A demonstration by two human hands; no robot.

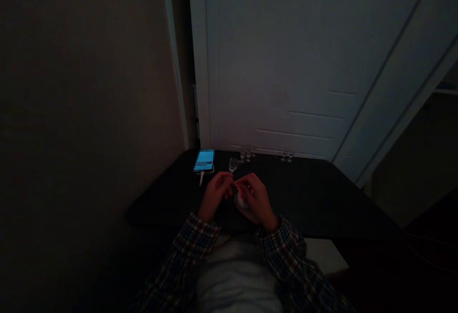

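Above the dark table, my left hand (216,192) has its fingers closed at the stem of a small clear stemmed glass (234,164). The glass tilts, its bowl pointing away from me. My right hand (256,197) is close beside it, thumb and fingertips pinched together near the left fingertips. Under the right fingers shows a whitish, rounded thing (241,202), partly hidden by the hand; its kind cannot be made out in the dim light. Whether a thin strand runs between the fingertips is too dark to tell.
Several small stemmed glasses (246,154) stand at the back of the black table (304,193), with more glasses (286,156) further right. A lit phone (204,160) with a white cable (202,178) lies at the back left. A white panelled door (286,55) rises behind.
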